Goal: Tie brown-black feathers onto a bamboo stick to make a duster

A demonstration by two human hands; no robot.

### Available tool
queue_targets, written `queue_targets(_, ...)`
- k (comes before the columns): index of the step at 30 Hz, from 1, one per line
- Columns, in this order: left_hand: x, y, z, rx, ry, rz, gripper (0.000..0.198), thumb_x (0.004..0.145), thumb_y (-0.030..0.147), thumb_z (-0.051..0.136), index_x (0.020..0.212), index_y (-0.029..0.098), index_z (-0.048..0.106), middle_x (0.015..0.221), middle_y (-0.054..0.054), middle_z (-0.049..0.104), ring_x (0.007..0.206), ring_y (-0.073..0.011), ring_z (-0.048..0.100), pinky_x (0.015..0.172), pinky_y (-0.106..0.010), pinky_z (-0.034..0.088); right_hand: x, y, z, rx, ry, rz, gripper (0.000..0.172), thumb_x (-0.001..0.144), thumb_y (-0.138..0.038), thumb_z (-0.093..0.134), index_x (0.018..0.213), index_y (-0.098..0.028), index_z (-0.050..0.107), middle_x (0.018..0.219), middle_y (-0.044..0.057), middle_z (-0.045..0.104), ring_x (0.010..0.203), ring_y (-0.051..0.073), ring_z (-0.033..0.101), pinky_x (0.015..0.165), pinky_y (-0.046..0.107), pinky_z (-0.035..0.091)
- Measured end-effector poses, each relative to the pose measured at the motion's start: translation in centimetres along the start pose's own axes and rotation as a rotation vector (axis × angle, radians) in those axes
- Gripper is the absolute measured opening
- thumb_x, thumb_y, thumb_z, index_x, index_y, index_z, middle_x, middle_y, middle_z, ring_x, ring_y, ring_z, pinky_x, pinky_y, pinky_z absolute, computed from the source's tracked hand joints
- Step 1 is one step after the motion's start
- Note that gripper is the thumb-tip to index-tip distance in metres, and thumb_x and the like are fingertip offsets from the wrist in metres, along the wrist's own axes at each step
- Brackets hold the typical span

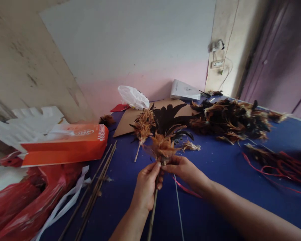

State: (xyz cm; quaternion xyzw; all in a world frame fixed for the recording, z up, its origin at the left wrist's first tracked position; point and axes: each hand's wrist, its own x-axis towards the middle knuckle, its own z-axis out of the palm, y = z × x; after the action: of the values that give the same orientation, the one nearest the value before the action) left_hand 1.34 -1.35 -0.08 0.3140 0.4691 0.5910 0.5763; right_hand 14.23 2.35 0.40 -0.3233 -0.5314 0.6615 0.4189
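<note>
A feather duster (164,146), with brown feathers low down and long black ones fanned above, is upright in front of me. Its thin stick (153,214) runs down toward me. My left hand (150,180) is closed around the stick just under the feathers. My right hand (182,169) pinches at the base of the feathers, its fingertips closed there. Whether a strand lies between those fingertips I cannot tell. A pink ribbon (187,188) trails from below my right hand. Just behind lies a smaller bundle of brown feathers (143,125) on a short stick.
A heap of dark and brown feathers (230,118) spreads at the right on the blue table (208,207). Red cords (288,167) lie nearer. Several sticks (100,180), an orange bag (67,147) and red plastic bags (50,190) are at left. Cardboard (126,120) and a white box (185,89) stand behind.
</note>
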Motion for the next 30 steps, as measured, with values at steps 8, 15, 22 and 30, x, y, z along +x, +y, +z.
queue_targets(8, 0.1, 0.3, -0.2, -0.017, -0.001, 0.003, 0.028, 0.062, 0.037, 0.073, 0.065, 0.012, 0.061, 0.054, 0.003, 0.051, 0.041, -0.0025, 0.04, 0.032, -0.012, 0.023, 0.0, -0.6, -0.2, -0.02, 0.115, 0.058, 0.027, 0.057, -0.038, 0.072, 0.056, -0.016, 0.056, 0.049, -0.005, 0.046, 0.046, 0.006, 0.033, 0.049, 0.023, 0.025)
queue_targets(15, -0.2, 0.0, 0.0, 0.028, -0.048, 0.02, 0.028, 0.064, 0.038, 0.071, 0.072, 0.012, 0.065, 0.055, 0.003, 0.05, 0.043, -0.0035, 0.039, 0.032, -0.012, 0.024, -0.2, -0.2, 0.3, -0.013, 0.114, 0.019, 0.022, 0.06, -0.035, 0.07, 0.057, -0.017, 0.058, 0.053, -0.004, 0.052, 0.052, 0.009, 0.043, 0.058, 0.025, 0.034)
queue_targets(22, -0.2, 0.0, 0.0, 0.059, -0.06, 0.005, 0.028, 0.063, 0.037, 0.072, 0.072, 0.012, 0.065, 0.056, 0.002, 0.051, 0.04, -0.0027, 0.039, 0.031, -0.013, 0.024, -0.4, -0.4, 0.4, -0.049, 0.123, 0.014, 0.018, 0.063, -0.032, 0.067, 0.057, -0.016, 0.06, 0.057, -0.001, 0.058, 0.057, 0.012, 0.05, 0.059, 0.026, 0.038)
queue_targets(30, -0.1, -0.1, -0.2, -0.007, -0.099, -0.027, 0.026, 0.064, 0.036, 0.072, 0.068, 0.012, 0.062, 0.057, 0.003, 0.052, 0.038, -0.0007, 0.037, 0.031, -0.012, 0.02, 0.2, 0.2, -0.3, -0.21, 0.151, -0.024, 0.017, 0.066, -0.029, 0.063, 0.066, -0.012, 0.064, 0.064, 0.003, 0.063, 0.064, 0.014, 0.055, 0.064, 0.028, 0.041)
